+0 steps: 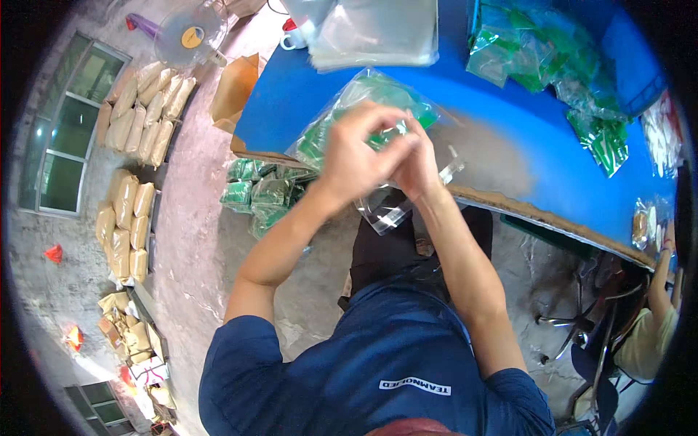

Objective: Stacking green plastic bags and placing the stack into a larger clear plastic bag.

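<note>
My left hand (360, 147) and right hand (417, 166) half-curl over a green-filled bag (366, 89) at the counter (278, 109). I can't tell their hold.

The navy short-sleeved shirt (363, 356) bears a white label (415, 386); the trousers (378, 251) are black.

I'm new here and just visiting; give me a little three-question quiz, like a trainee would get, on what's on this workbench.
1. Which colour shows inside the clear plastic bag beneath the person's fingers? A) red B) green C) yellow
2. True or false: the white mug is to the left of the stack of clear plastic bags.
3. Fill in the blank: seen by the person, the heap of green packets lies on the ____ part of the blue tabletop.

Key: 1. B; 2. True; 3. right.
</note>
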Demonstrator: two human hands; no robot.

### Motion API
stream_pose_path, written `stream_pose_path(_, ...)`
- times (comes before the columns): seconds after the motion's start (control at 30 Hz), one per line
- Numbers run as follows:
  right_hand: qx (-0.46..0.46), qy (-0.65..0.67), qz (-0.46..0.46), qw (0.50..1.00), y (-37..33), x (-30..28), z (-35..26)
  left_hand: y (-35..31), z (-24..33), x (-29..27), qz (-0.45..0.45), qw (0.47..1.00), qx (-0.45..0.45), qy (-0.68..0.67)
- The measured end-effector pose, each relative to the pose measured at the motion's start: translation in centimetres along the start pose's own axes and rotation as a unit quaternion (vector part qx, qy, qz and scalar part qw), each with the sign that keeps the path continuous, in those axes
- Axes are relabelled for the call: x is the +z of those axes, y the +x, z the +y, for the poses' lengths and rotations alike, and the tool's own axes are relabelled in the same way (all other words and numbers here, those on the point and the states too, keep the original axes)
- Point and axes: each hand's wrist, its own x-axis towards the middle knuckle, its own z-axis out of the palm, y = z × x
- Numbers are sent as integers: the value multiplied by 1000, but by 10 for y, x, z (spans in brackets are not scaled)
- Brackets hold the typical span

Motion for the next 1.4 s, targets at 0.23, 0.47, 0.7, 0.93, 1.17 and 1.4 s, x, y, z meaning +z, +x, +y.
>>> stream_pose_path(0.23, 128, 92, 6, 987, 12, 8, -11, -25, -182, -91, -111, 875, -373, -287)
stream_pose_path(0.47, 149, 155, 8, 977, 26, 34, 6, -20, -148, -75, -174, 865, -362, -301)
stream_pose_path(0.7, 163, -64, 21, 984, 4, 21, -28, -34, -102, -42, -121, 870, -369, -305)
stream_pose_path(0.93, 8, -585, 149, 797, 2, -34, -68, -17, -131, -17, -110, 946, -298, -70)
stream_pose_path(1.17, 8, -429, 201, 881, 7, -49, -82, -16, -145, -9, -104, 923, -321, -186)
stream_pose_path(1.4, -94, -534, 203, 816, 40, -68, -82, -11, -120, -1, -100, 915, -316, -230)
